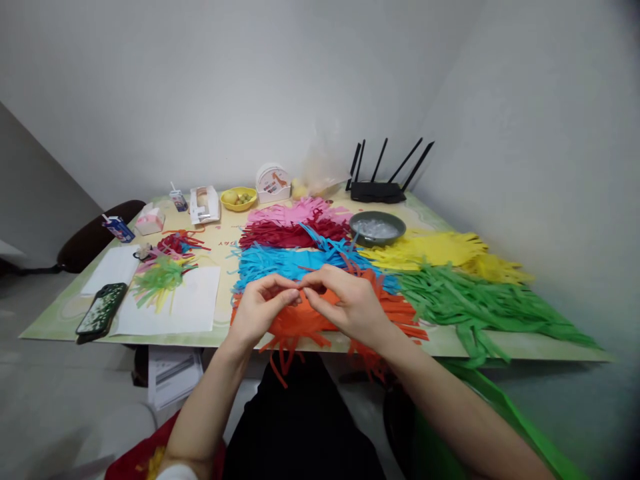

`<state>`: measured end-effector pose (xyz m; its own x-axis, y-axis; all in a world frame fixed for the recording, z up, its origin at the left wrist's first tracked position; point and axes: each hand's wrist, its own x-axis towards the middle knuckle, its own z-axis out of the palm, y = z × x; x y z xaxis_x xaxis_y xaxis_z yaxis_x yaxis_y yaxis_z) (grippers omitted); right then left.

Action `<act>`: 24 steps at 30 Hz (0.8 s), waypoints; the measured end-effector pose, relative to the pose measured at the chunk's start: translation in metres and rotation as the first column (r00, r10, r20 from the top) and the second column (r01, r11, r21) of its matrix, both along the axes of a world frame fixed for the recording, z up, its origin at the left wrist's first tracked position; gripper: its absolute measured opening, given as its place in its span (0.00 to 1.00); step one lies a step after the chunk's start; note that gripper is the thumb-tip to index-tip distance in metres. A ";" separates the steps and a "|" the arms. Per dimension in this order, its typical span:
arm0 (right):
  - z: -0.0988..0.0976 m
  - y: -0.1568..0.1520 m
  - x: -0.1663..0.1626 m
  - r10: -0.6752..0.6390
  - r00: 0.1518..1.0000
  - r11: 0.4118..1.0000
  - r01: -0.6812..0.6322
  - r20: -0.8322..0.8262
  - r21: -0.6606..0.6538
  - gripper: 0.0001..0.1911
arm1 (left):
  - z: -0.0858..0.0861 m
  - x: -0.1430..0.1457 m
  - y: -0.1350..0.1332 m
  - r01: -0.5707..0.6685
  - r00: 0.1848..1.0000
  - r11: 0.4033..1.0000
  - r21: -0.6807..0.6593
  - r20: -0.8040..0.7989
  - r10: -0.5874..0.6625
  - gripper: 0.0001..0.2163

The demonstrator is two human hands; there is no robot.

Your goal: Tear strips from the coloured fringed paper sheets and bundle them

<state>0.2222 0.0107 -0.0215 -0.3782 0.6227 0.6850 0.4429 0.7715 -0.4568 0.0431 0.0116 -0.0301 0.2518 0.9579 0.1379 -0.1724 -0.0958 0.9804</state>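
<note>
Over the orange fringed strips (295,323) at the table's front, my left hand (260,307) and my right hand (353,303) meet fingertip to fingertip. Both are closed in a pinch. Whatever lies between the fingers is too small or hidden to make out. Behind them are layers of blue fringe (275,262), dark red fringe (270,235) and pink fringe (280,213). Yellow strips (440,252) and green strips (465,300) spread to the right. A dark bowl (379,242) with clear, shiny contents stands behind my right hand.
A phone (103,310), white paper (195,313) and a colourful tassel bunch (163,277) lie left. Along the back stand drink cartons (118,229), a yellow fruit bowl (239,207), a white holder (273,190) and a black router (377,193). Orange and green strips overhang the front edge.
</note>
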 end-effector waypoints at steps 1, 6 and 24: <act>0.000 0.000 0.000 0.005 1.000 0.999 -0.005 0.009 0.042 0.06 | 0.001 -0.001 0.001 0.017 1.000 1.000 -0.023 0.001 -0.017 0.11; 0.003 0.001 0.003 0.046 0.991 0.974 -0.073 0.128 0.213 0.08 | 0.003 -0.003 0.006 0.099 0.994 0.987 -0.130 0.049 -0.093 0.14; -0.003 0.003 0.012 0.115 0.993 0.972 -0.118 -0.026 -0.205 0.03 | 0.002 -0.001 -0.012 -0.044 0.871 0.886 0.462 -0.416 0.260 0.05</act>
<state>0.2338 0.0134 -0.0244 -0.4477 0.7032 0.5523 0.3476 0.7060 -0.6171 0.0424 0.0001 -0.0277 0.2447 0.8609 0.4461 0.3332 -0.5068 0.7951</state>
